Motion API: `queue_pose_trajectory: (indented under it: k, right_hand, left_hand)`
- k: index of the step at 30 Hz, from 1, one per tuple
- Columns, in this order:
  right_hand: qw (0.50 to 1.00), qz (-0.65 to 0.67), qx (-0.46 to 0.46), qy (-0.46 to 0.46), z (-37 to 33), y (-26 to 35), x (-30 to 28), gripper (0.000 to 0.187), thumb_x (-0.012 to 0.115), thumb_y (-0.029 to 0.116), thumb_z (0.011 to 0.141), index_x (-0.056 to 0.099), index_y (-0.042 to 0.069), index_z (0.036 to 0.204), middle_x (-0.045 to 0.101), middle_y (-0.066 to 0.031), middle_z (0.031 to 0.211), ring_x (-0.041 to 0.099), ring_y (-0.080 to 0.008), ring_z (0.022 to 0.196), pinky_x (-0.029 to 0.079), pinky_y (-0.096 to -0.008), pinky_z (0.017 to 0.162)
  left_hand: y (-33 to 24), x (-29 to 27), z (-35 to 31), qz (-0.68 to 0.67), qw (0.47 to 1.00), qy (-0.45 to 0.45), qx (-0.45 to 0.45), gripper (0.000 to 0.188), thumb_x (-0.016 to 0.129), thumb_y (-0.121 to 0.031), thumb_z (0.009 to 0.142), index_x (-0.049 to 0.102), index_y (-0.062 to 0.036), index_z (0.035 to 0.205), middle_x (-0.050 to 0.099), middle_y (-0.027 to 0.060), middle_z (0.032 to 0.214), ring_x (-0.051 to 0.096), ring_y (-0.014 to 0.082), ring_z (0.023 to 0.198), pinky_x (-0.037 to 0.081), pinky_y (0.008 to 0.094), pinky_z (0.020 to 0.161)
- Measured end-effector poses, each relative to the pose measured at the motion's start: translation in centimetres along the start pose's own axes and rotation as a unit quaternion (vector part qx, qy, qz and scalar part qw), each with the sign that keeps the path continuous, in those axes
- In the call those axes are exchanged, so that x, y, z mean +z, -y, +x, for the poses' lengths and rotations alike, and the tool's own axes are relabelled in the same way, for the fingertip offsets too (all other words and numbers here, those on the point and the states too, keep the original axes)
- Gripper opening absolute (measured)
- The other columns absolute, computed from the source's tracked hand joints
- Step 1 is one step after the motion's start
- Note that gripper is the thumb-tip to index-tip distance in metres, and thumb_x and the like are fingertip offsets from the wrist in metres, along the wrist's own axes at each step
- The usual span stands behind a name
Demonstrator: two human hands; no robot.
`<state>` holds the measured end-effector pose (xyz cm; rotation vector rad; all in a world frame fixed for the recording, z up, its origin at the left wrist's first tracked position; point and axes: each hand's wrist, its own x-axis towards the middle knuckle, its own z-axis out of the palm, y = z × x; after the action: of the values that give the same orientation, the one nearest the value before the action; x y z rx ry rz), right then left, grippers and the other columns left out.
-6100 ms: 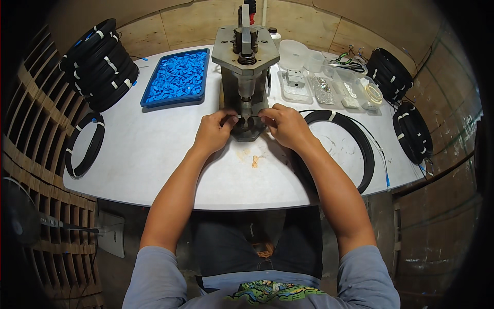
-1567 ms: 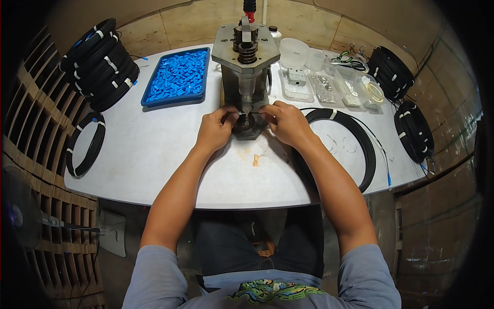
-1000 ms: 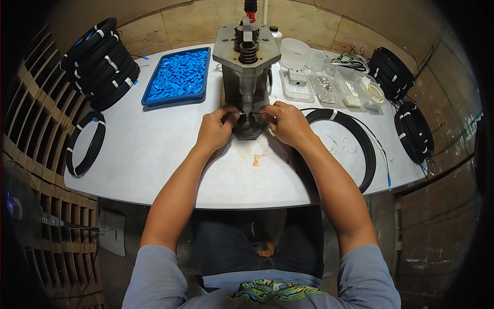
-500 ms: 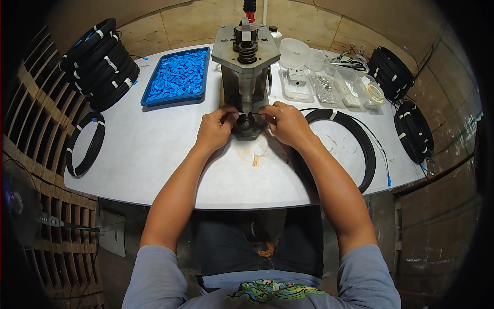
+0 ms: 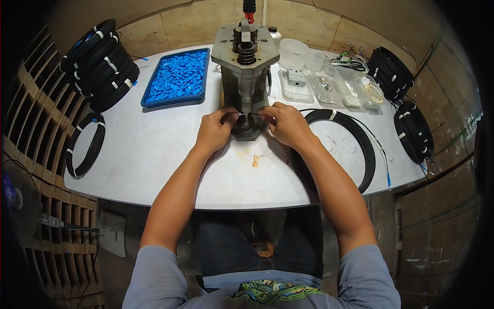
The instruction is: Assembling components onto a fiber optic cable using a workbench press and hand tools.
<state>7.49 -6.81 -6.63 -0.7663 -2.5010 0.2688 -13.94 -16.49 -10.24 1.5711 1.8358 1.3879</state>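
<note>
A grey metal bench press (image 5: pixel 225 47) with a spring on top stands upright in the middle of the table. At its lower die, my left hand (image 5: pixel 216 127) pinches a small piece between thumb and forefinger; its kind is too small to make out. From the other side my right hand (image 5: pixel 286 123) is closed on a thin black cable whose tip points into the gap under the ram. Beside my right forearm lies a coil of black cable (image 5: pixel 366 147) tied with white tape, one loose end tipped in blue.
A blue tray (image 5: pixel 207 77) of small blue connectors sits left of the press. Stacked black coils (image 5: pixel 98 67) stand at the far left, others (image 5: pixel 391 74) at the right. Clear plastic containers (image 5: pixel 294 51) and trays of small parts fill the back right. A fan (image 5: pixel 18 198) is at left.
</note>
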Motion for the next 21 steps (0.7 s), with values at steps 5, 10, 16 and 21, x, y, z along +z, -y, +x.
queue_pose_trajectory:
  k: [5,10,16,21]
  right_hand:
    - [1.0,0.012,0.017,0.008,0.1,0.16,-0.02,0.025,0.067,0.009,0.083,0.075,0.013,0.106,0.069,-0.0115,0.092,0.069,-0.0334,0.088,0.056,-0.0435,0.078]
    - [1.0,0.015,0.014,0.009,0.04,0.12,-0.07,0.023,0.067,0.01,0.085,0.075,0.013,0.107,0.069,-0.0116,0.093,0.069,-0.0336,0.088,0.056,-0.0435,0.079]
    - [1.0,0.006,0.015,0.016,0.08,0.23,-0.11,0.022,0.067,0.011,0.086,0.075,0.013,0.107,0.069,-0.0121,0.094,0.069,-0.034,0.089,0.056,-0.0438,0.079]
    - [1.0,0.008,0.011,0.012,0.04,-0.11,0.17,0.021,0.067,0.011,0.087,0.074,0.012,0.107,0.069,-0.0129,0.095,0.069,-0.0349,0.089,0.056,-0.0443,0.079]
  left_hand:
    - [0.28,0.08,-0.03,0.002,1.0,-0.011,0.01,0.021,0.068,-0.014,0.096,0.072,0.0008,0.111,0.072,0.0095,0.079,0.064,0.013,0.07,0.051,0.0294,0.068]
    - [-0.18,0.0,-0.04,-0.006,1.0,-0.004,0.005,0.021,0.068,-0.014,0.096,0.072,0.0006,0.11,0.071,0.0088,0.077,0.063,0.0127,0.069,0.051,0.0293,0.067]
    - [-0.18,-0.02,-0.16,-0.008,1.0,-0.007,-0.001,0.021,0.068,-0.014,0.096,0.072,0.0007,0.11,0.072,0.0094,0.077,0.064,0.013,0.068,0.051,0.0295,0.067]
    - [-0.31,0.01,-0.15,-0.005,1.0,-0.009,0.002,0.021,0.068,-0.014,0.096,0.072,0.0009,0.11,0.073,0.0103,0.079,0.066,0.0134,0.071,0.052,0.029,0.069]
